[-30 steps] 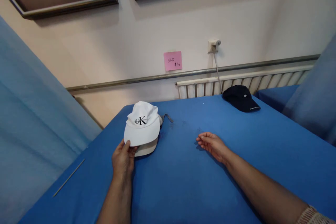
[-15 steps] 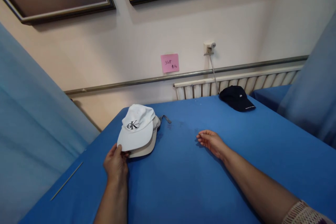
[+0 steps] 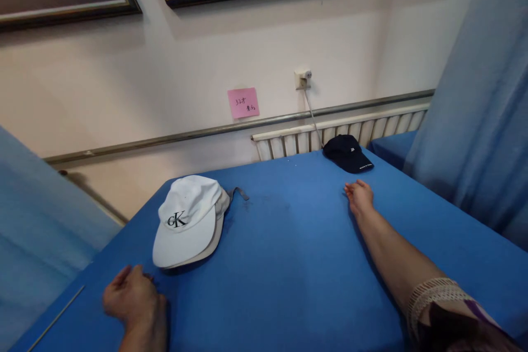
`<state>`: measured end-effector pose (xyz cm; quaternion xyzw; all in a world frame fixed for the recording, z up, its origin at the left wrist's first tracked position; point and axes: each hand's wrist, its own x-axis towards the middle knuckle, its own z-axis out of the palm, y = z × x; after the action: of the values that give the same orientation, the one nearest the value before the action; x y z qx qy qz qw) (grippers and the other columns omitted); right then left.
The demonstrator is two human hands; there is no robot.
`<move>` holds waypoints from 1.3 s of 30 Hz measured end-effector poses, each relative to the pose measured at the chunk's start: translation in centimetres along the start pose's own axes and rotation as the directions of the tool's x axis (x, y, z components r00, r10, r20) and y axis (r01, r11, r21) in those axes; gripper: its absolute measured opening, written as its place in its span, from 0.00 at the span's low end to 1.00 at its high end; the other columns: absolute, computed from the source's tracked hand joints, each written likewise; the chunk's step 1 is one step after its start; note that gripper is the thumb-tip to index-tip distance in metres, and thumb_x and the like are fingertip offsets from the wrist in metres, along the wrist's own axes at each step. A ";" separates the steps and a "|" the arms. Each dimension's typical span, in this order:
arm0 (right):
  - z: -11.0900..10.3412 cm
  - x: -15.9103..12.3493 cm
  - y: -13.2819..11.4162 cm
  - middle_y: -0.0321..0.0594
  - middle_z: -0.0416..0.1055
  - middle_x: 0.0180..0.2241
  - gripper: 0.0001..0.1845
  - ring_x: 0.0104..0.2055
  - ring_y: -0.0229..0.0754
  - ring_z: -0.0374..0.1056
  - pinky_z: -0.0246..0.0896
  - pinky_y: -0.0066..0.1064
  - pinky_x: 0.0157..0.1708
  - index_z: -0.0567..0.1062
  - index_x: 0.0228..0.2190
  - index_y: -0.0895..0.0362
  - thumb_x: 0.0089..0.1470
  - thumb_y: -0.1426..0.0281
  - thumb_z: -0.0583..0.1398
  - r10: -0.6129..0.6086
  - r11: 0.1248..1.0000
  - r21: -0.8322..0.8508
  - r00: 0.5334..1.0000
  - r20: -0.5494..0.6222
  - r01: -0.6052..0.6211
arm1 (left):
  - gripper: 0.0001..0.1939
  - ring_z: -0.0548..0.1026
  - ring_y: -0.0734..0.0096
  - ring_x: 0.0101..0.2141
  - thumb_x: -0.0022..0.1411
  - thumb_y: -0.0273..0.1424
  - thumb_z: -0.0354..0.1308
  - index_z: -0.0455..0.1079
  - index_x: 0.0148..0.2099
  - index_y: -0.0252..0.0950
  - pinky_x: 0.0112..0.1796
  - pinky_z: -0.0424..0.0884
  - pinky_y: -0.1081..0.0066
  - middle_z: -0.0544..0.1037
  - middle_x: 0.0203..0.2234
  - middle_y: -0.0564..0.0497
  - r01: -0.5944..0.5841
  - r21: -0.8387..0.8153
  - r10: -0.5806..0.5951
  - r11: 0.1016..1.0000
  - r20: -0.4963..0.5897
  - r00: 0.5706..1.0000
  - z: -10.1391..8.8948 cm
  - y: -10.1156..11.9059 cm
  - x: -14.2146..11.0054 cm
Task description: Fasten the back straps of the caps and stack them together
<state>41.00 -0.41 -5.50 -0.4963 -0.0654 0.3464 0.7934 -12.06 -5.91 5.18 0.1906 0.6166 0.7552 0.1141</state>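
Observation:
A white baseball cap [image 3: 187, 223] with black "CK" lettering lies stacked on a beige cap [image 3: 218, 225] at the left of the blue-covered table; a grey strap trails from its back. My left hand [image 3: 134, 294] is just in front of the white brim, apart from it, with loosely bent fingers and nothing held. Far right on the table sits a black cap [image 3: 346, 152] with small white lettering. My right hand [image 3: 359, 196] reaches toward it, a little short of its brim, fingers loosely bent and empty.
A thin stick [image 3: 55, 319] lies along the left table edge. Behind stand a white radiator [image 3: 289, 144], a wall pipe [image 3: 198, 133] and a plugged socket [image 3: 302, 80] with a cable. A pink note [image 3: 243, 103] is on the wall. Blue curtains [image 3: 457, 93] hang at both sides.
My left hand has let go of the white cap's brim and drawn back toward me. My right hand has moved right and farther out, toward the black cap. The view has shifted right.

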 end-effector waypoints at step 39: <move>0.2 -7.7 0.2 0.47 0.77 0.32 0.15 0.32 0.43 0.74 0.70 0.33 0.34 0.79 0.32 0.61 0.36 0.70 0.68 0.174 0.979 -0.186 0.831 0.529 -0.087 | 0.16 0.79 0.65 0.35 0.68 0.39 0.48 0.70 0.46 0.33 0.39 0.75 0.65 0.80 0.35 0.45 0.856 0.258 -0.427 0.448 0.903 -0.049 9.8 -3.8 -13.3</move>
<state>35.00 -4.92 -3.75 -0.4410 -0.2793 0.5199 0.6761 3.84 -1.84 1.13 0.2092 0.2874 0.4638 0.8115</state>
